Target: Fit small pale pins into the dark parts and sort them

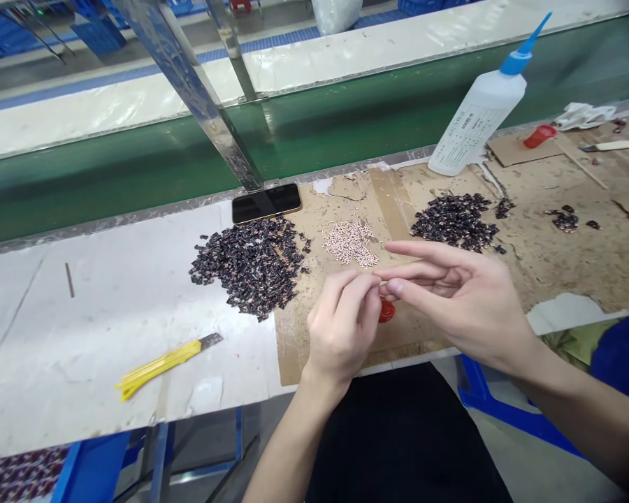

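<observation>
The left hand (340,328) has its fingers bunched into a pinch, and the right hand (466,300) meets it at the fingertips, thumb and fingers reaching forward. Whether a small piece is gripped between them cannot be told; the fingers hide it. Anything that tiny could slip from a pinch made only with the tips, and would be hard to spot on the stained cardboard (293,353).

A red dish (386,311) lies just under the meeting fingertips, partly covered by the left hand. A dropping wrist might knock it, since it sits so close and half out of sight.

The pale bits (350,243) lie loose just beyond the hands, between the left black pile (256,269) and the right black pile (455,221). No rim parts the three, so a sweeping sleeve or forearm could mix them; the right hand's knuckles are near the right pile's edge.

The knife (168,365) rests on the bench (42,363) with its blade bare and pointing toward the left pile, so a careless leftward reach risks a cut. The bottle (476,122) is tall and narrow, and a bump could probably topple it onto the right pile.
</observation>
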`<state>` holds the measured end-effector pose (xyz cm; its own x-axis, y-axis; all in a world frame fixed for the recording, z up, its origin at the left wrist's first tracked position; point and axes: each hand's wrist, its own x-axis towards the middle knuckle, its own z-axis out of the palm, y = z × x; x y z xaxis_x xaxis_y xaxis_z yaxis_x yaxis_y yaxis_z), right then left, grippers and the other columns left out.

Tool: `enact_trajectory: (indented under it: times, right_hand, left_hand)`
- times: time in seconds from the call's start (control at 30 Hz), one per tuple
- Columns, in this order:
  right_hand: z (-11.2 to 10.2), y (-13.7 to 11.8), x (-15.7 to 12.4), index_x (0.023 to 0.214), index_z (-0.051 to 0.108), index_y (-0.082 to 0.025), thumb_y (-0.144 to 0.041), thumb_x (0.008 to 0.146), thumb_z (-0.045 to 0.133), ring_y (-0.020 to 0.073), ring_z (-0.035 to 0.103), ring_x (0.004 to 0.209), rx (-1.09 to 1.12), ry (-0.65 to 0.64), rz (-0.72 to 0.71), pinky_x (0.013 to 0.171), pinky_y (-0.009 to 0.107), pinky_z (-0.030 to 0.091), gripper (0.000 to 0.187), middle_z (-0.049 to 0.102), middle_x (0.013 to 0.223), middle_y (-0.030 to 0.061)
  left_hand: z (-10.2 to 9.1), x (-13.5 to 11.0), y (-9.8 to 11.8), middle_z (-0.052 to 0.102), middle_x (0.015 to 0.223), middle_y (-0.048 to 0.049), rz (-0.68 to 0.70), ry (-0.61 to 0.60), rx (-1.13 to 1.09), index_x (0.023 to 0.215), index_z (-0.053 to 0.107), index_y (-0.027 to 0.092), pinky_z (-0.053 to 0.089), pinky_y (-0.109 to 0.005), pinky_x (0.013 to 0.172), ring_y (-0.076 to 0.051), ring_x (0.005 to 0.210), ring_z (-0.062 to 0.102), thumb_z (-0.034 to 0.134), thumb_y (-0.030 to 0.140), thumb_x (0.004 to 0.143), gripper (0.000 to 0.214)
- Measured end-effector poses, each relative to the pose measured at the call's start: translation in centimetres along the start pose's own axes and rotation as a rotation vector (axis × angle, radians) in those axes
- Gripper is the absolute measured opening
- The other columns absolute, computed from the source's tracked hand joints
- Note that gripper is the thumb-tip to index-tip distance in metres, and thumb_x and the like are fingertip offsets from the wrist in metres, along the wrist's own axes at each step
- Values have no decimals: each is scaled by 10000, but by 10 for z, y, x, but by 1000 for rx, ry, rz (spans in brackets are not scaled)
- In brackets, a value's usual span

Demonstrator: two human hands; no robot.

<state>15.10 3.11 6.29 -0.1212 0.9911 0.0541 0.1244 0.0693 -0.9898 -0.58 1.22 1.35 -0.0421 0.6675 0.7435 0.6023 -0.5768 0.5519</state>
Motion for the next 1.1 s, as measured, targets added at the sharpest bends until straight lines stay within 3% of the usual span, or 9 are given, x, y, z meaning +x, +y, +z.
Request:
enact_trajectory:
  times: [0.13, 0.27, 0.53, 0.63, 0.97, 1.1]
  right_hand:
    - [2, 3, -1, 1058, 788, -240, -177, 798, 841, 221, 825, 845, 120, -35, 8, 748, 318, 721, 274, 844, 964, 52]
    - [2, 7, 0, 872, 812, -258, -170, 835, 807, 192, 798, 890, 155, -103, -58, 731, 269, 694, 95, 826, 1002, 38]
    - [-6, 14, -4, 926, 790, -258, -97, 899, 736, 153, 754, 955, 179, -218, -179, 874, 277, 652, 172, 783, 1001, 21]
    - [-12, 17, -7, 949, 771, -256, -102, 920, 718, 154, 742, 959, 144, -265, -190, 874, 284, 645, 166, 773, 1029, 27]
    - [-15, 31, -27, 964, 646, -264, -162, 974, 628, 183, 696, 968, 42, -279, -166, 858, 324, 617, 104, 703, 1021, 48]
    - [-23, 42, -29, 953, 610, -255, -150, 981, 589, 177, 681, 945, -48, -253, -186, 856, 331, 594, 111, 672, 1022, 48]
  left_hand:
    - [1, -2, 8, 712, 931, -28, -176, 44, -160, 1003, 678, 214, 608, -309, 782, -165, 870, 702, 640, 46, 943, 182]
    - [-2, -5, 16, 703, 936, -23, -333, 15, -306, 1001, 678, 218, 591, -306, 795, -162, 889, 683, 654, 87, 961, 138]
    - [-8, -10, 34, 719, 900, -14, -636, -1, -562, 945, 749, 230, 567, -277, 755, -149, 824, 681, 718, 157, 949, 79]
    - [-11, -13, 36, 738, 903, -12, -626, -39, -540, 953, 766, 239, 576, -277, 764, -151, 837, 695, 735, 147, 936, 99]
    - [-9, -27, 37, 776, 921, -5, -394, -57, -337, 947, 788, 225, 619, -253, 756, -133, 793, 737, 758, 45, 876, 196]
    - [-12, -33, 36, 792, 941, 7, -456, -70, -322, 971, 795, 222, 621, -208, 781, -108, 803, 747, 780, 28, 855, 227]
